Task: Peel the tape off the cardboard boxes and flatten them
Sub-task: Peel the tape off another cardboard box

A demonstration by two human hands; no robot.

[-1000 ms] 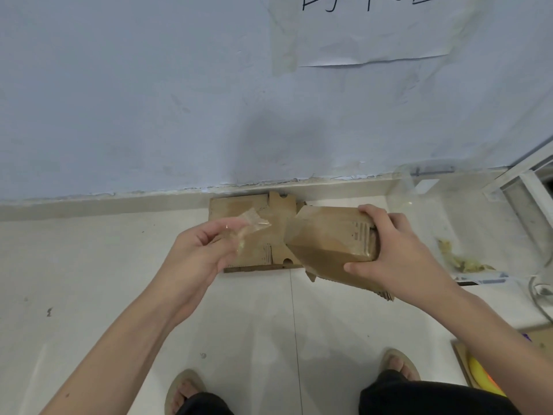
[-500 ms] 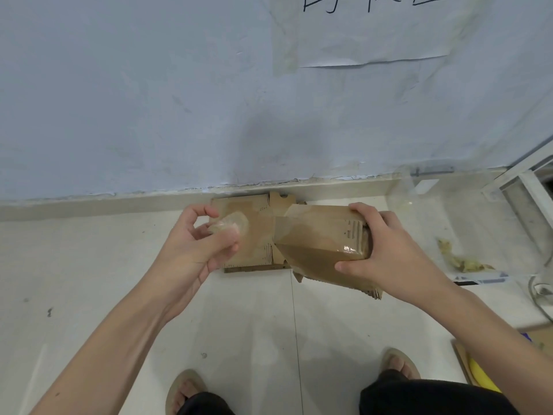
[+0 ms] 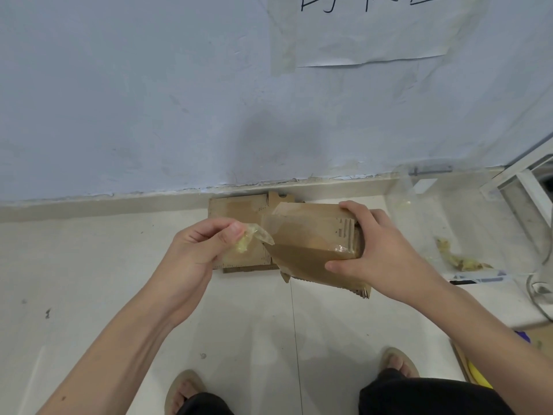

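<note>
Left hand [image 3: 197, 250] lowered slightly since half second ago, fingers uncurled; tape strip [image 3: 257, 235] now stretched taut right toward cardboard box [image 3: 311, 244]. Right hand [image 3: 380, 253] tilted box, near face more visible.

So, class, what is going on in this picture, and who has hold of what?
A person stands over a tiled floor by a wall, working on a cardboard box. The right hand grips one end of the box and holds it in the air. The left hand pinches a strip of clear tape that runs to the box, so the peeling is under way. Flattened cardboard lies on the floor against the wall. A few crumpled tape scraps lie to the right.
</note>
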